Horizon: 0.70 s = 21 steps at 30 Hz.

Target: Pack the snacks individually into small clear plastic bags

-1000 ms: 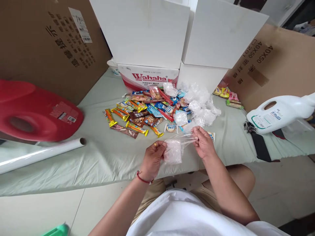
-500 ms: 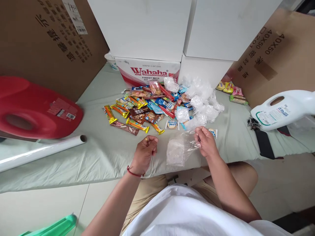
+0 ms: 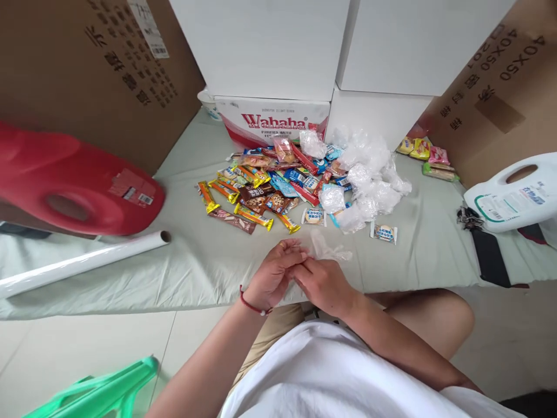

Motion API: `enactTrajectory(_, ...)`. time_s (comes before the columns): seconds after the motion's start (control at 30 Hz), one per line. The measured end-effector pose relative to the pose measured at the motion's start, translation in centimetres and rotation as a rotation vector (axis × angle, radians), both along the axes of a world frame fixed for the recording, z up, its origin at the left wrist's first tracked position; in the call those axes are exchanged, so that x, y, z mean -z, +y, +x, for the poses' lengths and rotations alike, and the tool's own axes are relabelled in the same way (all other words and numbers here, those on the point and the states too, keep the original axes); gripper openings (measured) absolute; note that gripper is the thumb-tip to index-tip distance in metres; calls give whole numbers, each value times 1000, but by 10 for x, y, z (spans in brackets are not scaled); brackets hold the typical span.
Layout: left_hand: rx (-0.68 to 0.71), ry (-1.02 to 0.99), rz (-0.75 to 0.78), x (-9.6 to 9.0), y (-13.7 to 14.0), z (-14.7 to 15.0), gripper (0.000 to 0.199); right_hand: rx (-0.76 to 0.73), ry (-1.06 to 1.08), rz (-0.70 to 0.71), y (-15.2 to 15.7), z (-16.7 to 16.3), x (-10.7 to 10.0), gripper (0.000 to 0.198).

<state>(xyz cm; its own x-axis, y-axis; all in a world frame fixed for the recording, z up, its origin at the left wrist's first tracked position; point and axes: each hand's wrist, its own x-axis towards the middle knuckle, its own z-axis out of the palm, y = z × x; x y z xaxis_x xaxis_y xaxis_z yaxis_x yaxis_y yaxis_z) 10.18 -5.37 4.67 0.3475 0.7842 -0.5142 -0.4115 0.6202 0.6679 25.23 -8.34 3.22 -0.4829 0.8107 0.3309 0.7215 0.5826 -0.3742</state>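
My left hand [image 3: 275, 273], with a red cord bracelet at the wrist, meets my right hand [image 3: 324, 284] near the front edge of the cloth-covered surface. Fingers of both hands are pinched together on a thin clear plastic bag [image 3: 326, 248]. Its crumpled part sticks out beyond my fingers; the gripped part is hidden. Just past my hands lies a pile of wrapped snacks [image 3: 265, 200], with yellow, brown, red and blue wrappers. Crumpled clear plastic bundles [image 3: 369, 174] cover the pile's right side. One small wrapped biscuit [image 3: 384, 233] lies apart to the right.
A red jug [image 3: 87, 186] and a white roll [image 3: 87, 261] lie at left. White boxes [image 3: 270, 52] stand behind, above a Wahaha carton [image 3: 274, 119]. At right are a white detergent bottle [image 3: 513, 191], keys [image 3: 470, 218] and several small snack packs [image 3: 421, 148].
My right hand has come left to meet my left hand, which moved slightly right. The plastic bag, spread flat before, is now bunched up. The whole view has shifted a little.
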Motion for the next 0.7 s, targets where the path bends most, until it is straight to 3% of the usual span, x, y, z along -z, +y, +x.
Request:
enactTrajectory(0.1, -124, 101, -30, 16, 3, -2, 46, -82, -79, 45, -14, -4, 19, 17)
enactTrajectory(0.23, -328, 126, -55, 29, 5, -3, 32, -132, 36, 68, -35, 6, 32, 23)
enactTrajectory(0.33, -430, 98, -55, 30, 7, -2, 30, -103, 176, -40, -47, 18, 36, 27)
enactTrajectory(0.43, -486, 105, 6, 28, 6, 2, 37, 88, 375, -132, -47, 29, 37, 26)
enactTrajectory(0.53, -499, 148, 108, 28, 0, 9, 48, 327, 506, -128, -34, 31, 34, 62)
enactTrajectory(0.6, -465, 165, 158, 28, -4, 13, 53, 349, 572, -217, -20, 28, 32, 77)
enactTrajectory(0.7, -493, 188, 159, 28, -5, 14, 56, 326, 650, -401, -2, 25, 29, 40)
